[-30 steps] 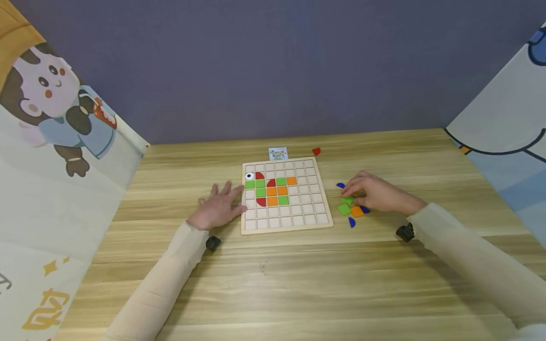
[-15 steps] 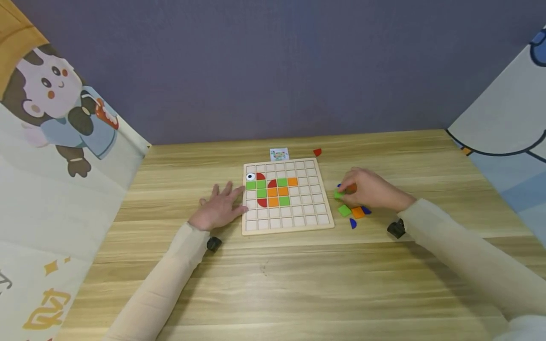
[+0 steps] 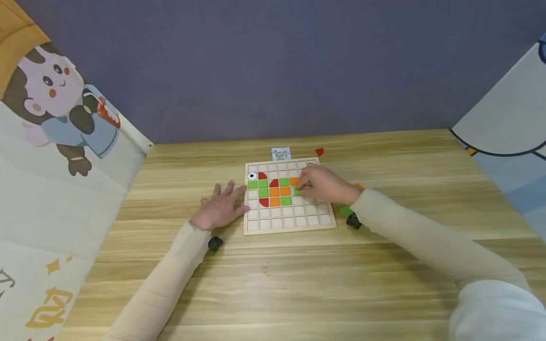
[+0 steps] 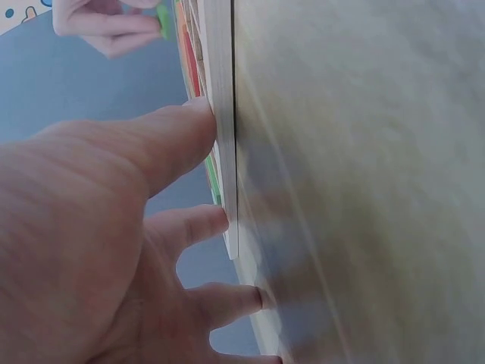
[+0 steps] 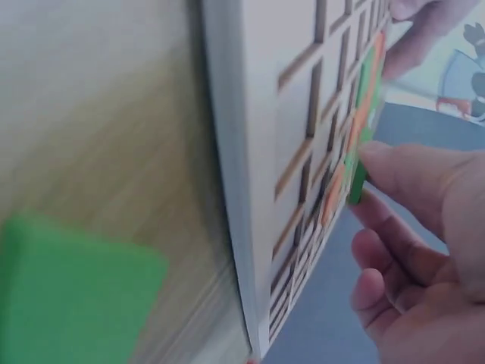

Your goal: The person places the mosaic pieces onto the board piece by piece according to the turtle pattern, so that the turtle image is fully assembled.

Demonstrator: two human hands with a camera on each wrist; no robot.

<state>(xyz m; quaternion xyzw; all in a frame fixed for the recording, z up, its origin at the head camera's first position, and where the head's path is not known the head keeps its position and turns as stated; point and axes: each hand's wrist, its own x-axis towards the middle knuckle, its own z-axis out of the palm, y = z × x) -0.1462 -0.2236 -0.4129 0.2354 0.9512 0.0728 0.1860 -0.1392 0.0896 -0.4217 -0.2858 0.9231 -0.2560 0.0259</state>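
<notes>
A wooden grid board (image 3: 277, 221) lies on the table, with green, orange and red tiles in its cells and a white eye tile (image 3: 252, 176) at the upper left. My right hand (image 3: 326, 183) pinches a green square tile (image 5: 358, 184) between thumb and forefinger. It holds the tile over the board, just below the orange square (image 3: 294, 181) at the row's right end. My left hand (image 3: 219, 208) rests with spread fingers beside the board; in the left wrist view its thumb (image 4: 178, 140) and forefinger lie against the board's edge.
Behind the board lies a small pattern card (image 3: 281, 153), with a loose red piece (image 3: 319, 152) to its right. Another green square (image 3: 345, 211) lies right of the board. The right sleeve covers most of an orange piece (image 3: 359, 186). A dark wall rises behind the table.
My right hand has picked the green square from the loose pieces and carried it left over the board. The right sleeve now hides the blue pieces. My left hand stays in place.
</notes>
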